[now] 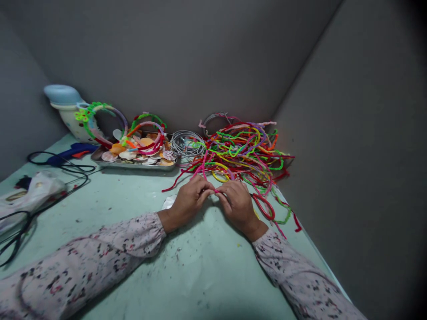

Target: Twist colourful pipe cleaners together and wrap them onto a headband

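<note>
A shallow, silver metal tray (140, 167) stands beyond the fingers and to their left, heaped with orange, white and pinkish seashells (128, 155). Two round bands wrapped in multicoloured fuzzy stems stand at it: one with green flower shapes (124, 122) at its left end, the other (161, 133) over the shells. Farther left of the fingers, a cream container with a pale blue top (71, 118) leans near the wall; its contents are hidden.

Left hand (187, 200) and right hand (239, 205) meet knuckles up, wrists low, forearms angling inward in flowered, pale pink sleeves (133, 235). Thumbs and fingers are pinched narrow on a thin, bright pink fuzzy stem (216, 191), which lies between the two sets of fingertips.

Just past the fingers and to the right spreads a tangled pile of coloured fuzzy stems (247, 144), with a grey wire coil (175, 146) at its left. A red loop handle (273, 213) is beside the right hand. Left of the fingers, well apart, lie a blue tool (68, 154) and black cord (76, 186). The pale green, speckled tabletop (200, 271) meets plain grey walls (187, 58).
</note>
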Demonstrator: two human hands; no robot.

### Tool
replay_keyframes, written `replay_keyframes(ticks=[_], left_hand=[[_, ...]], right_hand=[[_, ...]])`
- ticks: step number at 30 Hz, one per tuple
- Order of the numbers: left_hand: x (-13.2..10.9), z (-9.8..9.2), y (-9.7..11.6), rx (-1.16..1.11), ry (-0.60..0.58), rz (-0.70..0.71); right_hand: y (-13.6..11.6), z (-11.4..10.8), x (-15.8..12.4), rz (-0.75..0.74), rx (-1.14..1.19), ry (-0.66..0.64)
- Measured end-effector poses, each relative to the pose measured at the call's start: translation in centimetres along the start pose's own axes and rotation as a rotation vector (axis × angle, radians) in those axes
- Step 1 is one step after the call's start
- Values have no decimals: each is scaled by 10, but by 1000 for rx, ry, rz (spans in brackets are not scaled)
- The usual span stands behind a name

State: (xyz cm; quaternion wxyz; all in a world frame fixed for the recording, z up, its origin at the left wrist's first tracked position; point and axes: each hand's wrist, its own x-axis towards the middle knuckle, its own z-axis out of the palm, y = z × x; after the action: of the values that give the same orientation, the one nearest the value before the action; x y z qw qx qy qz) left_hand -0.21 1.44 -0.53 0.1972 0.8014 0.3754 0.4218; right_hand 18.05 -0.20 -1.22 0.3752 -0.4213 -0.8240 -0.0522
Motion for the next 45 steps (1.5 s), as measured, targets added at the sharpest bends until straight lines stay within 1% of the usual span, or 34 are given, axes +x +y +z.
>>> replay_keyframes(ticks=[10,19,22,25,29,33,41,45], left_hand=[[0,2,-7,-24,32,55],[0,-3,-1,74,-5,61],[-1,-3,2,74,-18,33],[-3,-2,3,47,-2,9],[-4,1,3,34,8,24],[-5,0,4,74,-12,26],[-6,-4,13,124,-50,26],[-7,-3,13,129,-59,13]], right_hand=[[3,1,-2,-4,5,7],[1,1,-1,-16,-10,-5],[1,0,-1,-23,-17,-11],[1,-1,-2,-19,-17,12],[0,-1,-4,-22,-14,50],[-1,-3,-4,-34,-33,45],[-1,-5,-6,-85,-46,55],[-1,-5,-6,-64,-31,32]])
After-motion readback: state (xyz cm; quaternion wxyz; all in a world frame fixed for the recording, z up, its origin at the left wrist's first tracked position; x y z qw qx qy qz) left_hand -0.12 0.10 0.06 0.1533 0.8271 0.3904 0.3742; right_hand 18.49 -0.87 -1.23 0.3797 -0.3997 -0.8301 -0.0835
